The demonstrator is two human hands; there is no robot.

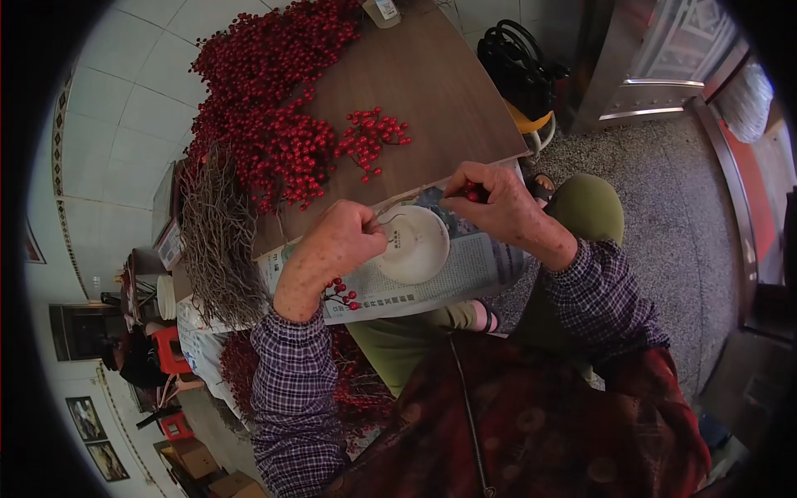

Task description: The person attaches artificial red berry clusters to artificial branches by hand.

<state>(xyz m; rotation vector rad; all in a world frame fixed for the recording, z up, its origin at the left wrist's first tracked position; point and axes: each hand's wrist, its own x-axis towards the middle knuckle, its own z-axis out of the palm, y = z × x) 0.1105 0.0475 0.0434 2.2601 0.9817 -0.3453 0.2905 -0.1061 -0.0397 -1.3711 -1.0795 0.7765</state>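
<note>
Between my two hands, above a white bowl on a newspaper, runs a thin brown stem. My left hand is closed, its thumb and forefinger pinched on the stem near the bowl's left rim. My right hand is closed around some red berries, just beyond the bowl's upper right rim. A small berry sprig shows beside my left wrist. One loose berry branch lies on the brown table, next to a large heap of red berry branches.
The brown wooden table stretches away ahead. Bare twigs hang in a bundle over its left side. A pale object stands at the far edge. Black coiled items are beyond the right corner, and red stools stand at left.
</note>
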